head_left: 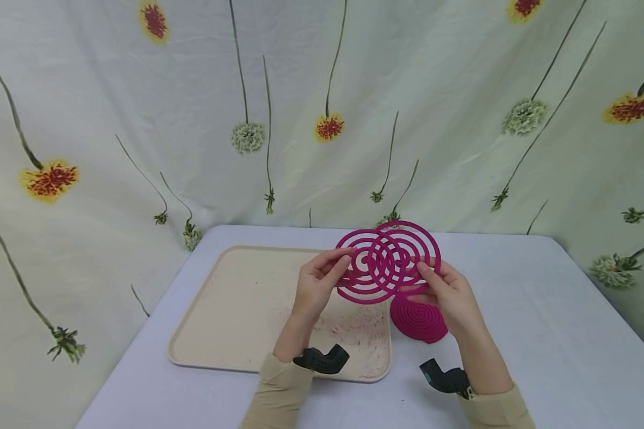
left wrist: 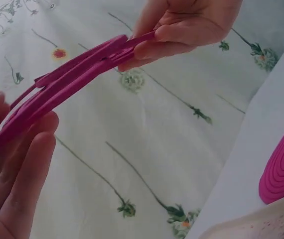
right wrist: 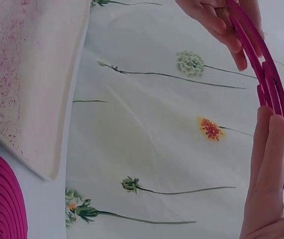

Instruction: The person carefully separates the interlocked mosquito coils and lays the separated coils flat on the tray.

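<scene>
Two magenta spiral coils, a left one (head_left: 362,300) and a right one (head_left: 434,238), overlap in the air above the tray's right part. My left hand (head_left: 316,283) pinches the left coil's edge between thumb and fingers. The right coil's outer edge is pinched by my right hand (head_left: 453,295). Seen edge-on in the left wrist view, the coils (left wrist: 72,84) look thin and slightly bowed, spanning both hands. In the right wrist view the coils (right wrist: 269,74) curve between my fingers. How they link in the middle cannot be told.
A beige tray (head_left: 236,310) with reddish specks at its right end lies on the white table (head_left: 542,333). Beside the tray's right edge rests a tightly wound magenta spiral disc (head_left: 418,322), partly beneath my right hand. A flower-patterned cloth (head_left: 451,149) hangs behind the table.
</scene>
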The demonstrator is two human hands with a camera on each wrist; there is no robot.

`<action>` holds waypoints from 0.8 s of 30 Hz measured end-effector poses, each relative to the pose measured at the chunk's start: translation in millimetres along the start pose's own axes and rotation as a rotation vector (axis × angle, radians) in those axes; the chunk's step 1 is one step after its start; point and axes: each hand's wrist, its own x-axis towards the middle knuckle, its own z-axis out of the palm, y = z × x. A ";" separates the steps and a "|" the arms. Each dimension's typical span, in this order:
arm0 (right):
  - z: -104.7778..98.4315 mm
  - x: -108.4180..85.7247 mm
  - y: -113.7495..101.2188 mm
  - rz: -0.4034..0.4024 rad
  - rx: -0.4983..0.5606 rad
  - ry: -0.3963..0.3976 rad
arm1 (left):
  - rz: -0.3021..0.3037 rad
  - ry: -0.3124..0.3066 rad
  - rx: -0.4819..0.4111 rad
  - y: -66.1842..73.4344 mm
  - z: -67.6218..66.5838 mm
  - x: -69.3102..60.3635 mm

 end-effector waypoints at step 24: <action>-21.1 2.3 2.4 -0.005 -0.145 -0.178 | -0.052 -0.101 0.013 0.8 0.5 -1.8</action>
